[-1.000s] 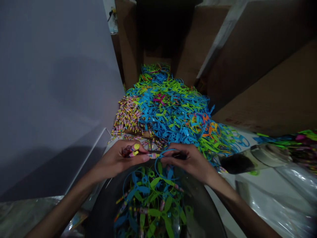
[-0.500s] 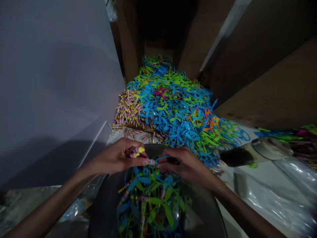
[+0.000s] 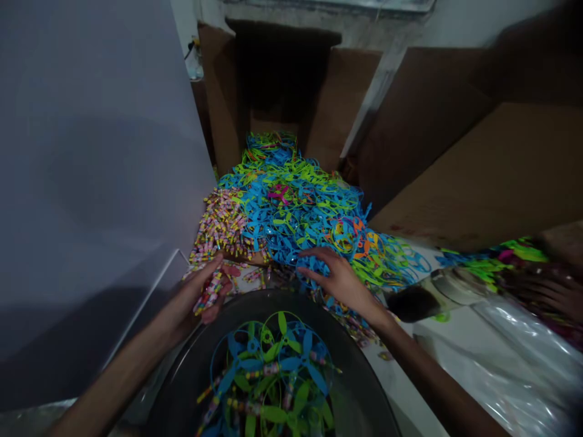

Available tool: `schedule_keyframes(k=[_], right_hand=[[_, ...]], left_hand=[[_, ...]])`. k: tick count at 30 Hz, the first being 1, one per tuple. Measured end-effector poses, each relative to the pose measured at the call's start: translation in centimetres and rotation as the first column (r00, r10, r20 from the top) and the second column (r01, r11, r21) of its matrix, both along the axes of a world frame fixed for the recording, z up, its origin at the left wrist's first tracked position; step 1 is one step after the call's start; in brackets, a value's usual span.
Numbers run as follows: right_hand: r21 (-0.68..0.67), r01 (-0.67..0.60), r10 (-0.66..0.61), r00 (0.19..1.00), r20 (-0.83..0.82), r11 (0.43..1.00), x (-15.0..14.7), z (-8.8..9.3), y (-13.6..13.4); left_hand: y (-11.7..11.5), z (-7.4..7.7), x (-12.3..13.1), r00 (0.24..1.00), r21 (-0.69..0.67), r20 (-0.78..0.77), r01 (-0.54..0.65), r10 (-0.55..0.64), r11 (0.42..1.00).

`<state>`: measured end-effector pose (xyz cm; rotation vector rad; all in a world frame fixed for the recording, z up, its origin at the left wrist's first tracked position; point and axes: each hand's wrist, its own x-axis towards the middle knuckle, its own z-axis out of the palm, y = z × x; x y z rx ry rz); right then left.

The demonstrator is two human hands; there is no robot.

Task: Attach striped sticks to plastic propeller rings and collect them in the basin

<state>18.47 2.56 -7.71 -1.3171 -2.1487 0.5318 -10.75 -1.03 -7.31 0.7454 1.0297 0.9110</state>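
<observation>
My left hand (image 3: 184, 309) is closed round a bunch of small pink-and-yellow patterned sticks (image 3: 212, 292), above the left rim of a dark round tub (image 3: 359, 376). My right hand (image 3: 341, 280) is stretched out with its fingers apart at the near edge of a heap of blue propeller rings (image 3: 291, 233); nothing shows in it. Inside the tub lie blue and green propeller rings (image 3: 282, 343), mixed with more patterned sticks.
A pile of patterned sticks (image 3: 223, 221) lies left of the ring heap. Behind stands an open cardboard box (image 3: 344, 103); a grey panel (image 3: 100, 182) rises at left. On the right are a jar-like container (image 3: 426, 297), clear plastic (image 3: 501, 358) and another person's hand (image 3: 549, 291).
My hands have moved apart. The right has left the ring it was fingering above the tub and reached to the heap; the left has shifted left with its sticks. The view has tilted up.
</observation>
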Motion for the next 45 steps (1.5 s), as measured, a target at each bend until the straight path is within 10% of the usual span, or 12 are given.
schedule_keyframes(k=[7, 13, 16, 21, 25, 33, 45], right_hand=[[0.125, 0.07, -0.114, 0.912, 0.394, 0.99, 2.0, -5.9, 3.3], [0.136, 0.243, -0.198, 0.94, -0.279, 0.96, 1.1, -2.9, 2.1], [-0.246, 0.081, -0.239, 0.639, -0.731, 0.966, -0.9, -0.4, 0.4], [-0.508, -0.464, -0.485, 0.179, -0.856, 0.726, -3.7, 1.7, -2.9], [-0.53, -0.523, -0.529, 0.169, -0.832, 0.668, -4.9, 1.6, -4.4], [-0.543, -0.411, -0.534, 0.149, -0.832, 0.732, -7.4, 2.9, -5.3], [-0.577, -0.368, -0.592, 0.084, -0.802, 0.729, -10.2, 3.6, -8.1]], left_hand=[[-0.3, -0.3, -0.3, 0.997, -0.038, 0.079, -0.02, 0.023, 0.999], [-0.8, 0.3, 0.7, 0.988, 0.053, -0.108, -0.106, 0.111, 0.993], [-1.0, 1.0, 1.5, 0.979, 0.15, -0.172, -0.08, 0.106, 0.985], [-1.4, 2.0, 2.7, 0.95, 0.244, -0.309, 0.029, 0.05, 0.969], [-2.1, 2.7, 3.8, 0.92, 0.292, -0.391, 0.136, -0.012, 0.947], [-5.9, 2.3, 5.9, 0.921, 0.364, -0.371, 0.263, -0.12, 0.894], [-7.1, 2.3, 6.5, 0.94, 0.428, -0.333, 0.224, -0.078, 0.875]])
